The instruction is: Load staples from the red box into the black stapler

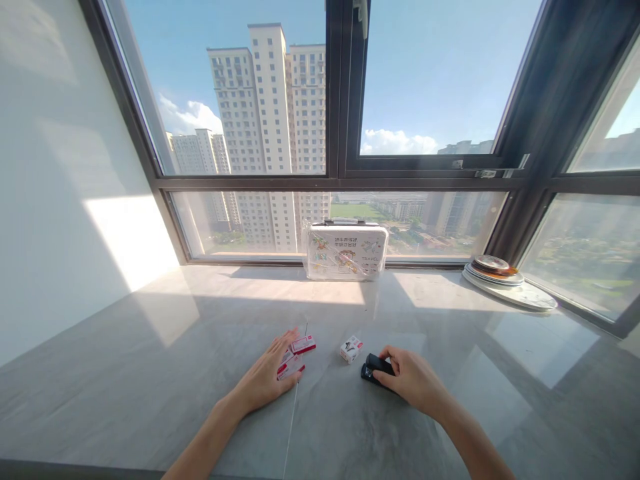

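My left hand [265, 373] rests low over the counter, its fingers stretched out and the thumb apart. Small red-and-white boxes lie at its inner side: one box [303, 344] by the fingertips and another box [292, 367] between the fingers and thumb. The hand partly covers the boxes and touches them. My right hand [407, 377] is closed round a black stapler [379, 365], thumb on the near side and fingers on the far side, low at the counter surface. Between both hands stands a small white box [351, 349] with a dark picture printed on it, touched by neither hand.
A white printed case [347, 252] in clear plastic wrap stands against the window at the back. Stacked plates [505, 283] sit in the back right corner. The grey marbled counter [200, 373] runs from the left wall [55, 200] to the windows.
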The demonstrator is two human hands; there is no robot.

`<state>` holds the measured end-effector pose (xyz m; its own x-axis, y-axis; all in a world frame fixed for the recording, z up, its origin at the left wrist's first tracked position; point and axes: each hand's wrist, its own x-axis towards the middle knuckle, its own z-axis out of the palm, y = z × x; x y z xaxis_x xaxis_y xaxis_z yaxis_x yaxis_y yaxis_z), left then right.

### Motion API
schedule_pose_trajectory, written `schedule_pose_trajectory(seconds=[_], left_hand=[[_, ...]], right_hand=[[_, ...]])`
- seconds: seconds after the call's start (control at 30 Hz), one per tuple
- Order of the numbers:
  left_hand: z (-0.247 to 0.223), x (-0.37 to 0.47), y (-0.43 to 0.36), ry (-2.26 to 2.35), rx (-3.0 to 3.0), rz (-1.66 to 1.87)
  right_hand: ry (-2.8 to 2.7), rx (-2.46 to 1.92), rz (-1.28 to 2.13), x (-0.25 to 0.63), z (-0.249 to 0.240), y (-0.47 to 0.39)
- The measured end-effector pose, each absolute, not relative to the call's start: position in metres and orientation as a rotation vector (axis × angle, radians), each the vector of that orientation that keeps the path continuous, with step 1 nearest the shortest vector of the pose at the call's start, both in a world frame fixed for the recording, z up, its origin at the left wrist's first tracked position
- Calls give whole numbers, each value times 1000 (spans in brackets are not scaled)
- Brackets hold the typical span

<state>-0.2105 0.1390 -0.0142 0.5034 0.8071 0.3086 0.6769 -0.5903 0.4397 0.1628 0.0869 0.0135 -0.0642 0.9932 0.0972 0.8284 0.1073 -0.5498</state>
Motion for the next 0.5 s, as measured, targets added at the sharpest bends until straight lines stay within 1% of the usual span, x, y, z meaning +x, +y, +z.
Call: schedule_pose_trajectory(seconds=[0.17,0.4,0.5], left_hand=[[-17,-181,123,1259,2534,684],[-47,-114,94,1553,2471,891],[-50,-91,94,1608,2400,944]], right_hand=[[-1860,-1864,442,168,17,102],[-1792,-1822,480,139,18,127],[-1768,-1774,525,125,16,130]])
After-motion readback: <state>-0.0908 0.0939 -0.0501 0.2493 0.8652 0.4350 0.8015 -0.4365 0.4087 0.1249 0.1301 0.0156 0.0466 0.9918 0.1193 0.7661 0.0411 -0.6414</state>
